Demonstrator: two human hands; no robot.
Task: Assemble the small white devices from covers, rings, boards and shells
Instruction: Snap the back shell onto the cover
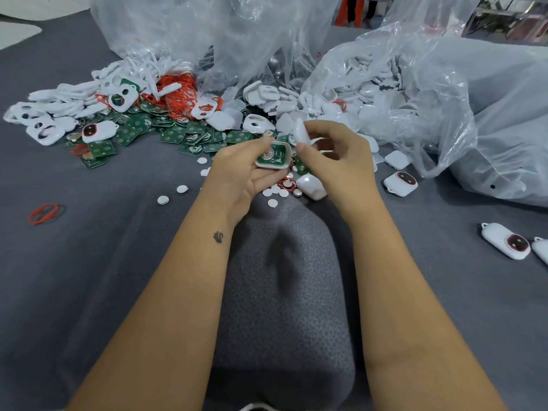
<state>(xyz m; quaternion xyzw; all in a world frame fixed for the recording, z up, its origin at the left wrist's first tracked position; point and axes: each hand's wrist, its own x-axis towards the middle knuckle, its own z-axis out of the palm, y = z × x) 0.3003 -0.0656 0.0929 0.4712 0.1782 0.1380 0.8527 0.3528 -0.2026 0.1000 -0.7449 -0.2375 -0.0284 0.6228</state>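
finished device (541, 250): cut by right edge | white shell (301, 130): motion-blurred | bagged parts (385, 84): veiled by plastic

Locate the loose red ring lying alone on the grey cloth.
Head view, far left: the red ring lies alone on the grey cloth, left of the left forearm and below the green board pile.

Two bare arms reach forward, hands close together.
The left hand (237, 170) is palm up, fingers curled round a small open shell (272, 157). The right hand (332, 152) pinches a white cover (301, 130) just above it.
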